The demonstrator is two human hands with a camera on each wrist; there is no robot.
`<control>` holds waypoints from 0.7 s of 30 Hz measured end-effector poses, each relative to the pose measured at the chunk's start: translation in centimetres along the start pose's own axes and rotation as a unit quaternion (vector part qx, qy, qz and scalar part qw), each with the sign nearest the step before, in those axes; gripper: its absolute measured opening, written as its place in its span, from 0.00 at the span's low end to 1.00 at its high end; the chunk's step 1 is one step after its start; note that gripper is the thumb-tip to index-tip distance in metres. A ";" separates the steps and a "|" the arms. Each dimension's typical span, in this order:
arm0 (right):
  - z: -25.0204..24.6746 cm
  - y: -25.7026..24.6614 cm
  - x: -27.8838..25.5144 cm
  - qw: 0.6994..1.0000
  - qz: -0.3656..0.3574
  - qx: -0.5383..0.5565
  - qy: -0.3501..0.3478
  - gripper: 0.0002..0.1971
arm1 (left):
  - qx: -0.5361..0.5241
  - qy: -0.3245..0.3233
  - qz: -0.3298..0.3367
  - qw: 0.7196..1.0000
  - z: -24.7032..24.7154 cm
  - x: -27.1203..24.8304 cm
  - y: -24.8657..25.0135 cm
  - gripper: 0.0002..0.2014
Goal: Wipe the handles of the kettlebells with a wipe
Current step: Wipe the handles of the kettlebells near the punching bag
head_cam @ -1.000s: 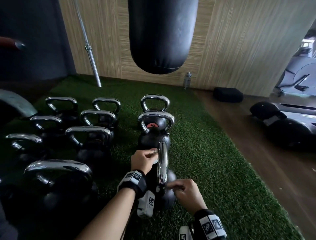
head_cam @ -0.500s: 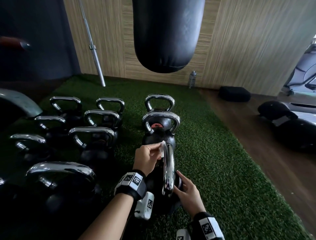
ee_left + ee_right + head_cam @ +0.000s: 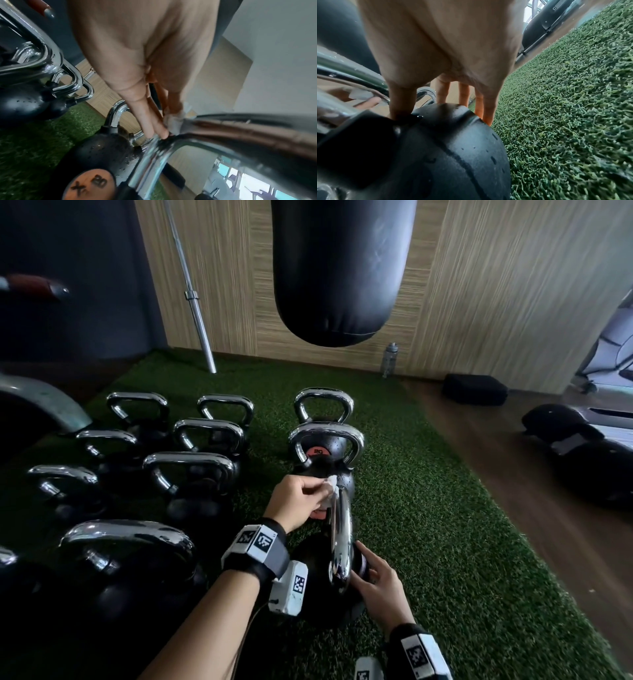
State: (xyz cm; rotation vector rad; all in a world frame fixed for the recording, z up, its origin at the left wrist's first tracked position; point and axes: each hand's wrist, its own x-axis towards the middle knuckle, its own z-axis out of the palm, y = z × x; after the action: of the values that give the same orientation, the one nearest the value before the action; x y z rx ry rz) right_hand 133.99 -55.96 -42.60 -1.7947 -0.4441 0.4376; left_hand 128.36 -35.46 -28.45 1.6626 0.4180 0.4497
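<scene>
Pinching the wipe (image 3: 329, 491) at the chrome handle's (image 3: 342, 529) top end, the left hand (image 3: 298, 501) is sitting above a bar running down-frame toward the right hand (image 3: 380, 587), fingers spread on the kettlebell (image 3: 318, 583).

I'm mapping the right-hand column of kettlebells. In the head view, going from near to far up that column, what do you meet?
Right hand → chrome handle of the nearest kettlebell → left hand pinching the wipe → kettlebell marked 20 → farthest kettlebell → punching bag hanging beyond.
</scene>
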 end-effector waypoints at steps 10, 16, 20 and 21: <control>0.0 -0.1 0.0 1.000 0.015 0.003 0.002 0.43 | 0.069 -0.008 -0.027 0.997 -0.6 -2.5 2.6 0.03; 0.2 -0.5 -0.4 0.999 0.020 -0.026 0.010 0.35 | 0.059 -0.123 -0.117 0.984 -1.9 -4.4 1.6 0.06; 0.1 -1.2 -0.6 0.999 0.019 -0.035 0.009 0.31 | 0.063 -0.113 -0.045 0.991 -2.5 -5.6 0.8 0.17; 0.1 -1.1 -0.5 0.999 0.018 -0.040 0.008 0.31 | 0.066 -0.113 -0.031 0.991 -2.5 -5.9 0.4 0.19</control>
State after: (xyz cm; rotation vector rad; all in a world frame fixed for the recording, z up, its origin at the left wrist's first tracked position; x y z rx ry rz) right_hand 133.40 -55.89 -41.48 -1.8848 -0.4246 0.4361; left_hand 121.99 -36.39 -28.05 1.8003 0.3355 0.1883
